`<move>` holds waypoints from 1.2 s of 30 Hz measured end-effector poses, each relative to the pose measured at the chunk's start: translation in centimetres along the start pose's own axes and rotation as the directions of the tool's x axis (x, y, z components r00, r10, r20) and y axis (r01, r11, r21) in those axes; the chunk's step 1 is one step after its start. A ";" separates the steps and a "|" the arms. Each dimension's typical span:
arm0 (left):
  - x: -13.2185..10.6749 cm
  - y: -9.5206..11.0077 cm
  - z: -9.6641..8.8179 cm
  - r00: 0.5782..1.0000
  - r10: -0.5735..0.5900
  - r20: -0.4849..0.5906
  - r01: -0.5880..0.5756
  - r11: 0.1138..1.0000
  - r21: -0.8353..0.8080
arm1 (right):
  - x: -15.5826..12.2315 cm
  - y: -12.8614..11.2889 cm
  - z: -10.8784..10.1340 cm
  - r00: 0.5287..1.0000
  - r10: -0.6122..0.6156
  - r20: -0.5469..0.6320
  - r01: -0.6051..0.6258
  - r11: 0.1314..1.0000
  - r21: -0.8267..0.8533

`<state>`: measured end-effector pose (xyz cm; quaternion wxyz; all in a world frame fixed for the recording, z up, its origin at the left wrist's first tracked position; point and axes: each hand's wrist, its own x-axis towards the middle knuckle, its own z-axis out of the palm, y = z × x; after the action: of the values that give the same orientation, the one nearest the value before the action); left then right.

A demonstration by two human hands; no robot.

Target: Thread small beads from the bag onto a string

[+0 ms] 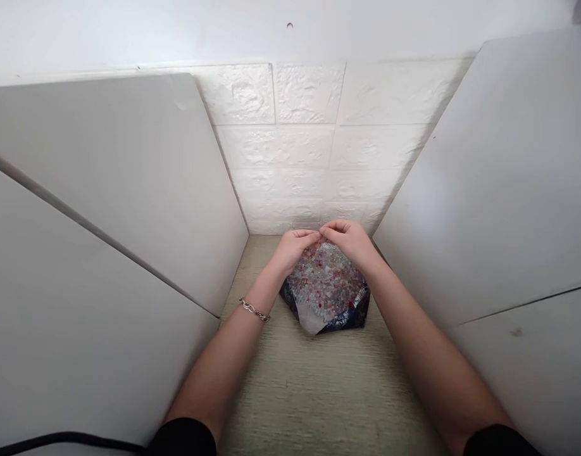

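Note:
My left hand (pixel 294 249) and my right hand (pixel 349 240) meet with pinched fingertips above the far edge of a pile of small beads (pixel 326 278). What the fingertips hold is too small to make out; it may be a bead or a thread. The beads are mostly clear and pale pink, with a few dark red ones. They lie on a folded wrapper (pixel 342 322) with dark blue and silvery parts, whose pale corner points towards me. My hands cover part of its far side.
The wrapper rests on a greenish wood-grain tabletop (pixel 309 380). White panels stand at the left (pixel 129 164) and right (pixel 499 177), with a white brick-pattern wall (pixel 300 145) behind. A black cable (pixel 67 437) runs at lower left.

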<state>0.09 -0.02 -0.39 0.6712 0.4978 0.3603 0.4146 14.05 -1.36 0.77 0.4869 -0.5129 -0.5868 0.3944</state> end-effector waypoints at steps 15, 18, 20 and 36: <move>0.3 0.2 -0.6 0.998 -0.058 0.031 0.062 0.990 -0.126 | 0.3 0.5 0.0 0.991 -0.120 0.052 0.122 0.992 -0.033; 0.3 0.2 -0.6 0.998 -0.058 0.024 0.060 0.994 -0.093 | 0.1 0.4 0.2 0.988 -0.154 0.014 0.154 0.971 -0.185; 0.2 0.2 -0.5 0.999 -0.051 -0.002 0.051 0.997 -0.058 | -0.2 0.2 0.3 0.984 -0.180 -0.005 0.170 0.940 -0.296; 0.1 0.5 0.1 0.993 0.087 -0.085 -0.069 0.978 0.198 | -0.5 -1.1 -0.2 0.961 -0.265 0.086 0.269 0.802 -0.533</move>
<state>0.12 0.14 0.12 0.5849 0.5550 0.4103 0.4262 14.03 -2.06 1.80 0.3712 -0.5398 -0.7418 0.1430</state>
